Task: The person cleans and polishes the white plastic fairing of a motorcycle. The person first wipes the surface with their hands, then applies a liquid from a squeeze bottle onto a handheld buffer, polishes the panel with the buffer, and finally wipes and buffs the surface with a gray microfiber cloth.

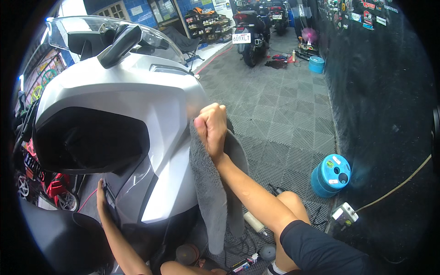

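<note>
My right hand (212, 127) is closed in a fist around a grey microfibre towel (206, 178). The towel hangs down in long folds beside the front fairing of a white motor scooter (172, 113). That fist is close against the fairing's outer edge. On the scooter's other side, my left hand (100, 196) rests against the grey centre panel (132, 192); its fingers are partly hidden. Above the fairing are the black mirror (120, 46) and a clear windscreen (158, 44). The dark seat (62, 237) fills the lower left.
A blue round container (331, 175) stands by the black wall (381, 120), near a white power outlet box (344, 215) with a cord. A cream bottle (254, 221) lies near my leg, with cables around it. Parked motorcycles (251, 37) and a shoe rack (208, 25) stand farther back.
</note>
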Demonstrator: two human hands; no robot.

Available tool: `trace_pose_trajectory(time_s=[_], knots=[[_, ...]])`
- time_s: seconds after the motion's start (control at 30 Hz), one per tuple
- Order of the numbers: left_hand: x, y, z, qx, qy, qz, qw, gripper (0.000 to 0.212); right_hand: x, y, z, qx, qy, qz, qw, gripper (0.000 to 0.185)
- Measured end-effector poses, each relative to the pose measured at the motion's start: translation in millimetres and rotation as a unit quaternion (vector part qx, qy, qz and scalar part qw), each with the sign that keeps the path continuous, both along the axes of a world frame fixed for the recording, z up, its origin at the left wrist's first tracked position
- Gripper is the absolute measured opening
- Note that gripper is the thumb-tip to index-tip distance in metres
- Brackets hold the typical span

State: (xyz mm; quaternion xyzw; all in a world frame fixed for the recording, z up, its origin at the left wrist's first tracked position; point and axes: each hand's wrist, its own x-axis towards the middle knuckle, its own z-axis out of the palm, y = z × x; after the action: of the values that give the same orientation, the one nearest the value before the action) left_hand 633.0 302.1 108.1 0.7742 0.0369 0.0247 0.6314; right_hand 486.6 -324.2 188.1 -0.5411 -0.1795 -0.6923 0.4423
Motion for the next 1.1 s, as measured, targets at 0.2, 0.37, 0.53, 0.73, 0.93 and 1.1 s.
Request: trace_pose_trajectory(time_s=[0.2, 0.37, 0.53, 0.73, 0.93, 1.1], knots=[[-20.4, -39.1, -10.2, 0.020, 0.024, 0.019, 0.999, 0.080, -66.4, 69.3, -17.7, -0.127, -0.027, 0.058, 0.990, 0.021], [-26.1, -29.1, 10.0, 0.068, -0.052, 0.047, 0.995, 0.079, -7.4, 5.3, -11.1, -0.037, -0.039, 0.042, 0.998, 0.020], [-5.9, -45.7, 1.3, 0.081, 0.019, 0.058, 0.995, 0.068, -0.8, 5.5, -15.5, 0.014, 0.008, -0.053, 0.998, 0.027], [-25.3, -24.8, 25.4, 0.087, -0.007, 0.049, 0.995, 0.070, -46.4, 51.8, -11.6, -0.060, -0.064, 0.084, 0.993, 0.014], [-35.9, -70.2, 27.9, 0.076, 0.032, 0.053, 0.995, 0.068, 15.8, -8.3, -38.0, 0.077, 0.008, -0.007, 0.997, 0.022], [-42.6, -88.0, 29.9, 0.122, 0.014, 0.127, 0.984, 0.070, -52.0, 60.6, -16.2, -0.103, -0.035, 0.026, 0.994, 0.015]])
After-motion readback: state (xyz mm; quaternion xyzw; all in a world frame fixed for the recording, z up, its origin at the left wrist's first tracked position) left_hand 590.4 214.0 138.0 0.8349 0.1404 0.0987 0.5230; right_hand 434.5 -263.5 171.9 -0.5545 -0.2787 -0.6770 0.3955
